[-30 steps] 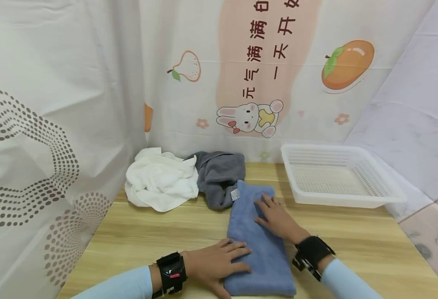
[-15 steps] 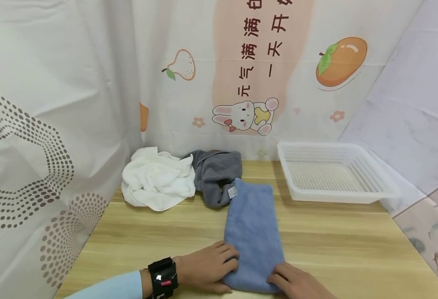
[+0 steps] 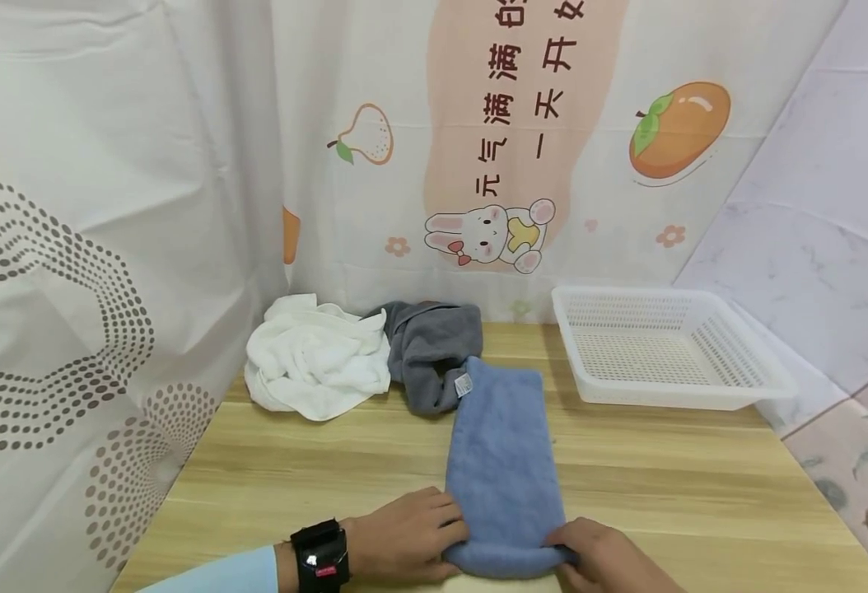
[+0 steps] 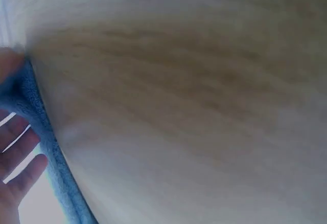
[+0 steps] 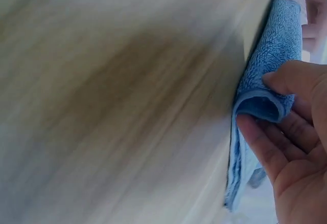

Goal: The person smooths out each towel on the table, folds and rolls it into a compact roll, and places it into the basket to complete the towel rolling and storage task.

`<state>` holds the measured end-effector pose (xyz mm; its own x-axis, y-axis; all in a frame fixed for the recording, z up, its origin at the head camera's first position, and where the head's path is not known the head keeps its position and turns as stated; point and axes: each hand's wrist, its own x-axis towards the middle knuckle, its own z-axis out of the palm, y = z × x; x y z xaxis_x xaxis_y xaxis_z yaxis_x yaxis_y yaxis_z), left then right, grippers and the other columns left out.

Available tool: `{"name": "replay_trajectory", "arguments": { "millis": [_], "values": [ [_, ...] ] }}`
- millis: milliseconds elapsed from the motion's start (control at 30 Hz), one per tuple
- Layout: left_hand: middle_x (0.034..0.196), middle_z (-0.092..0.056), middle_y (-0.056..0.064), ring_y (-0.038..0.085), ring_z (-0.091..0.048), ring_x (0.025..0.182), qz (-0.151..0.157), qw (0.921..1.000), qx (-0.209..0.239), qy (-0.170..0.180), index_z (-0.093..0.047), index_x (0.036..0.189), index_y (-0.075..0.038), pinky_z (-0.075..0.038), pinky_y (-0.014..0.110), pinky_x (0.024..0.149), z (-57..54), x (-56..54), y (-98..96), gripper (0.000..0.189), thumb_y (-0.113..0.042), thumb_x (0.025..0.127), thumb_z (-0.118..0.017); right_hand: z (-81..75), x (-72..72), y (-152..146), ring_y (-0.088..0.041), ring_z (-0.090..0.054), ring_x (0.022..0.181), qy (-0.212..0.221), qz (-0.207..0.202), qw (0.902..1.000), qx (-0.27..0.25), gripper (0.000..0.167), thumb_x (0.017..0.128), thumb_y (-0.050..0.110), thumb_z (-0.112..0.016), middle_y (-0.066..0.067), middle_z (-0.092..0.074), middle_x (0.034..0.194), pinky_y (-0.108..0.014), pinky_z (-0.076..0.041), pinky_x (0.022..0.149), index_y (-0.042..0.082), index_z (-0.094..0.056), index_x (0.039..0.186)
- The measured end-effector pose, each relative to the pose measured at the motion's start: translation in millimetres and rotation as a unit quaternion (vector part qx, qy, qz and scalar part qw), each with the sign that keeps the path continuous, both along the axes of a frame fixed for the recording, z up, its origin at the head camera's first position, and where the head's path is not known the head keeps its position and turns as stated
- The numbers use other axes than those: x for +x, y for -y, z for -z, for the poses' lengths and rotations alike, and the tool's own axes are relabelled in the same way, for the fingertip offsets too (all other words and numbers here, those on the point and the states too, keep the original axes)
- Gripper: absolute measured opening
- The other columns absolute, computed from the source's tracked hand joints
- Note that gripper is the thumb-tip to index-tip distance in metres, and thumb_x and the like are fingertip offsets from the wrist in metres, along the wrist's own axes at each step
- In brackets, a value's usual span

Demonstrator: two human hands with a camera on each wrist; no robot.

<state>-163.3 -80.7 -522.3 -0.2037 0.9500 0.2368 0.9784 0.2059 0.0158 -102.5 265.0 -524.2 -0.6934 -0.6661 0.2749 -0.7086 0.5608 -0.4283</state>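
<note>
A blue towel (image 3: 504, 461) lies lengthwise on the wooden table, its near end turned up into a thick roll. At the left corner of that roll, my left hand (image 3: 408, 534) grips the edge with bent fingers. My right hand (image 3: 604, 556) pinches the right corner. In the right wrist view, the thumb and fingers of the right hand (image 5: 301, 127) hold the looped end of the towel (image 5: 273, 50). The left wrist view shows the left hand (image 4: 20, 157) at the towel's edge (image 4: 48, 142), partly cut off by the frame.
A crumpled white towel (image 3: 319, 358) and a bunched grey towel (image 3: 434, 350) lie at the back left, the grey one touching the blue towel's far corner. At the back right stands a white plastic basket (image 3: 582, 387). Printed curtains (image 3: 375, 206) hang behind the wooden table (image 3: 315, 469).
My right hand has come from the blue towel's upper part to its near right corner. The left hand's spread fingers have curled at the near left corner, and the near edge is now rolled up.
</note>
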Motion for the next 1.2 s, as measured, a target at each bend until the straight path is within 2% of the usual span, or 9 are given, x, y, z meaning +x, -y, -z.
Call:
{"name": "replay_trajectory", "arguments": {
  "millis": [167,300,467,567,733,800,900,1000,1200],
  "values": [
    [0.102,-0.058,-0.012,-0.004,-0.051,0.091,-0.013,0.9907,0.027,0.133,-0.058,0.126,-0.022,-0.041,0.011,0.083,-4.7,-8.9,-2.1,0.022,-0.021,0.104,-0.059,-5.2,-7.3,-7,-0.001,-0.065,0.088,0.155,0.017,0.9840,-0.085,0.024,0.096,0.013,-0.075,0.011,-0.070,0.101,-0.025,-0.056,0.068,0.015,-0.061,0.115],
    [0.094,-0.059,-0.015,-0.008,-0.049,0.084,-0.014,0.9780,0.072,0.196,-0.065,0.115,-0.024,-0.041,0.007,0.078,-4.9,-16.8,-4.2,0.021,-0.010,0.100,-0.060,-4.4,-12.9,-8,-0.001,-0.062,0.078,0.221,0.025,0.9660,-0.131,0.026,0.097,0.012,-0.073,0.010,-0.067,0.094,-0.025,-0.054,0.063,0.013,-0.053,0.114],
    [0.095,-0.062,-0.011,-0.011,-0.049,0.080,-0.033,0.9654,0.103,0.237,-0.074,0.098,-0.021,-0.041,0.005,0.073,-5.1,-22.2,-5.6,0.020,-0.005,0.096,-0.063,-2.5,-18.5,-6,-0.002,-0.058,0.074,0.230,0.063,0.9625,-0.130,0.016,0.097,0.015,-0.073,0.008,-0.062,0.093,-0.026,-0.052,0.060,0.018,-0.059,0.105],
    [0.102,-0.061,-0.010,-0.010,-0.049,0.077,-0.047,0.9625,0.092,0.251,-0.074,0.100,-0.019,-0.042,0.005,0.070,-4.7,-22.1,-5.2,0.006,-0.019,0.099,-0.068,-2.6,-18.7,-6,0.000,-0.058,0.074,0.186,0.068,0.9731,-0.117,0.010,0.096,0.015,-0.074,0.005,-0.064,0.094,-0.025,-0.052,0.060,0.022,-0.068,0.099],
    [0.108,-0.059,-0.012,-0.010,-0.049,0.079,-0.064,0.9753,0.064,0.202,-0.071,0.104,-0.022,-0.041,0.006,0.072,-2.7,-20.5,-4.8,0.021,-0.042,0.098,-0.071,-3.8,-12.6,-2,-0.001,-0.059,0.086,-0.007,0.063,0.9970,-0.045,0.010,0.091,0.031,-0.081,0.007,-0.062,0.106,-0.023,-0.052,0.065,0.025,-0.075,0.096],
    [0.109,-0.058,-0.012,-0.008,-0.050,0.085,-0.068,0.9845,0.054,0.152,-0.070,0.103,-0.023,-0.041,0.007,0.075,-2.1,-19.7,-4.8,0.024,-0.045,0.096,-0.072,-3.7,-11.2,1,-0.005,-0.059,0.094,-0.100,0.046,0.9940,0.000,0.024,0.086,0.042,-0.083,0.008,-0.060,0.112,-0.024,-0.051,0.072,0.023,-0.075,0.098],
    [0.116,-0.057,-0.008,-0.002,-0.053,0.095,-0.062,0.9949,0.038,0.070,-0.070,0.101,-0.022,-0.043,0.011,0.080,-2.5,-18.6,-5.8,0.030,-0.049,0.091,-0.076,-2.7,-12.1,5,-0.011,-0.056,0.101,-0.201,0.019,0.9784,0.045,0.040,0.077,0.047,-0.089,0.007,-0.059,0.113,-0.025,-0.047,0.082,0.018,-0.073,0.099],
    [0.118,-0.057,-0.005,0.007,-0.052,0.104,-0.035,0.9990,0.025,0.008,-0.070,0.101,-0.020,-0.044,0.019,0.088,-4.8,-18.5,-8.0,0.030,-0.046,0.090,-0.079,-1.6,-14.8,7,-0.012,-0.055,0.097,-0.235,-0.001,0.9707,0.051,0.036,0.078,0.037,-0.090,0.006,-0.061,0.108,-0.027,-0.044,0.084,0.014,-0.072,0.098],
    [0.113,-0.062,-0.006,0.008,-0.055,0.108,-0.004,0.9997,-0.010,-0.023,-0.066,0.112,-0.016,-0.044,0.022,0.094,-8.9,-19.4,-7.4,0.027,-0.035,0.095,-0.076,-3.9,-16.6,9,-0.004,-0.056,0.084,-0.207,0.011,0.9777,0.031,0.033,0.074,0.016,-0.088,0.010,-0.062,0.095,-0.019,-0.046,0.072,0.014,-0.070,0.101]
  ]
}}
